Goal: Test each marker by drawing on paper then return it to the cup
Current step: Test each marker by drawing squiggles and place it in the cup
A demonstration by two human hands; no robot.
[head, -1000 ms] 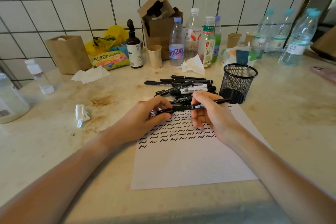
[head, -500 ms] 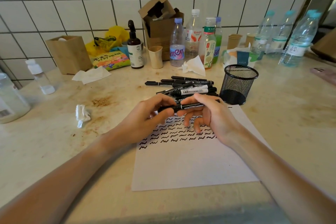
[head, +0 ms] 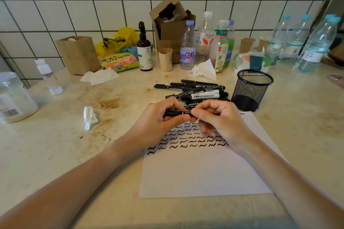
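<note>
A thin black marker (head: 176, 113) lies level between both hands, just above the top edge of the white paper (head: 202, 173). My left hand (head: 158, 122) grips its left part with thumb and fingers curled round it. My right hand (head: 219, 119) pinches its right end, and the rest of the barrel is hidden under those fingers. Rows of black squiggles (head: 186, 141) cover the paper's upper part. A pile of several black markers (head: 197, 93) lies behind the hands. The black mesh cup (head: 251, 89) stands to their right; I see no marker in it.
Along the tiled wall stand plastic bottles (head: 188, 46), a brown pump bottle (head: 144, 48), a cardboard box (head: 173, 29), a wooden holder (head: 78, 54), paper cups (head: 246, 44) and a tissue pack (head: 251, 61). A crumpled tissue (head: 90, 117) lies left of the paper. A jar (head: 13, 96) sits far left.
Both hands rose a little off the paper and closed toward each other along the marker, so my right hand now covers its right end, which stuck out toward the cup a second ago.
</note>
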